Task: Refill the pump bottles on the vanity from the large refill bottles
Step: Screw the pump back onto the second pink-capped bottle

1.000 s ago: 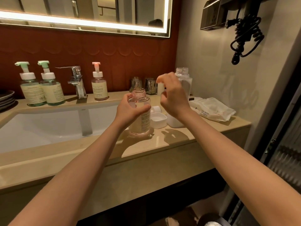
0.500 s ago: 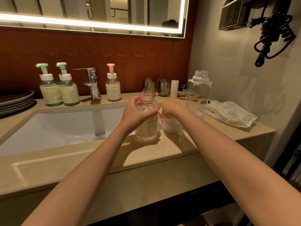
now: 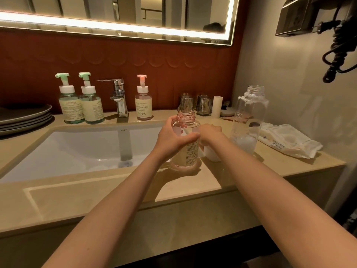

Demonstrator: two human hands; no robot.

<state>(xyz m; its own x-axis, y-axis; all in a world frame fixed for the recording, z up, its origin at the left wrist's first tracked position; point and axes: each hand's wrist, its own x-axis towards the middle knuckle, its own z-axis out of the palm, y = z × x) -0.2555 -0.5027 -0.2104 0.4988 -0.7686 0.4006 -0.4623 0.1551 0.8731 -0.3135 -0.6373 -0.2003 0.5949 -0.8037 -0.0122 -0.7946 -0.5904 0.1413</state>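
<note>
A pink-tinted bottle [image 3: 186, 120] with its pump off stands upright on the counter right of the sink, neck open. My left hand [image 3: 172, 137] wraps around its body. My right hand [image 3: 209, 132] reaches down behind the bottle toward a white piece [image 3: 211, 154] on the counter; its fingers are hidden, so its grip is unclear. A tall clear refill bottle [image 3: 249, 120], uncapped and nearly empty, stands just right of my hands. At the back stand two green pump bottles [image 3: 72, 105] [image 3: 90, 105] and a pink pump bottle [image 3: 143, 105].
A chrome faucet [image 3: 119, 97] rises behind the white sink basin [image 3: 77, 149]. Stacked grey plates [image 3: 23, 117] sit far left. Two glasses [image 3: 186, 103], a white cylinder [image 3: 217, 107] and a wet-wipes pack [image 3: 287, 140] sit to the right. A coiled cord [image 3: 340, 45] hangs on the wall.
My right hand dropped from high beside the refill bottle to the counter behind the pink bottle. My left hand kept its hold. The view shifted left.
</note>
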